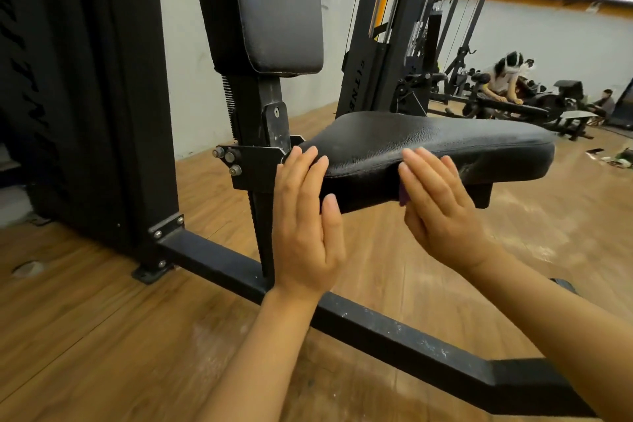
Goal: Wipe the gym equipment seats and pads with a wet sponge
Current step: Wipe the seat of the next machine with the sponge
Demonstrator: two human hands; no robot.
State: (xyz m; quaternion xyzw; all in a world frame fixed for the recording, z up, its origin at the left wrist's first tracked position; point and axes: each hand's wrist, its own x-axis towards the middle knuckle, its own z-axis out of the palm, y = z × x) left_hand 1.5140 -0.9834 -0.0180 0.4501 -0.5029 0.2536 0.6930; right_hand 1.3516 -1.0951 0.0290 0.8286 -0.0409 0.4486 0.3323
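Note:
A black padded seat (428,144) juts out from a machine post, with a black back pad (277,7) upright above it. My left hand (305,219) lies flat with straight fingers against the seat's near side edge, close to the post. My right hand (438,205) presses a purple sponge (402,197) flat against the same side edge further right. Only a small purple sliver of the sponge shows under the palm.
A black steel floor beam (376,322) runs under my arms across the wooden floor. A tall black weight stack cover (85,96) stands at the left. Another cable machine (387,44) is behind the seat. A person bends over a bench (503,79) at the far right.

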